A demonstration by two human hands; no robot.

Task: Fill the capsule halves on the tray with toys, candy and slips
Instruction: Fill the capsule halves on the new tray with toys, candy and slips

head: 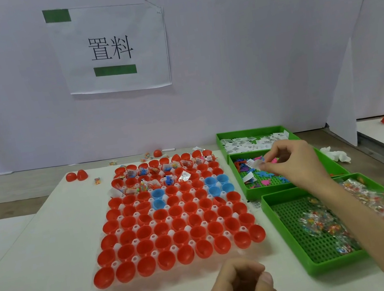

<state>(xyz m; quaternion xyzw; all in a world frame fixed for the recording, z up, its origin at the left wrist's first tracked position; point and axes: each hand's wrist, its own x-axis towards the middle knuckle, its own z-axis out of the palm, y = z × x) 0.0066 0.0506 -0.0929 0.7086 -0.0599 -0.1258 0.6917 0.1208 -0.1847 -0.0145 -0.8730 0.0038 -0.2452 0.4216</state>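
While the right hand (290, 162) is hovering over the middle one of three green perforated plastic bins (250, 194), we are pinching a small white printed paper slip (255, 164) between thumb and forefinger, with the other fingers curling loosely beneath. The left hand (240, 287) is resting on the white table (37, 247) just in front of the clear moulded plastic tray (172, 277), its fingers curling into a loose fist; we are seeing nothing in it, though the palm is hidden.

The move we are judging to come next depends on one relation. The tray is lying to the left of the right hand, with its long axis running away from us. The first unfilled row of red plastic capsule halves (178, 223) is sitting at about the same depth as the pinched slip. So the slip is needing a sideways carry to the left, and the right hand is nearer to that row than the left.

Counting, we are finding six blue plastic capsule halves (215, 190), two left of centre and four to the right. The red ones are too many to count surely. Only the far two or three rows are holding contents. The far bin (257, 132) is holding slips, the middle one small coloured plastic toys (267, 179), the near bin (338, 264) clear-wrapped candy packets (320, 223). Two loose red halves (76, 176) are lying beyond the tray's far left corner.
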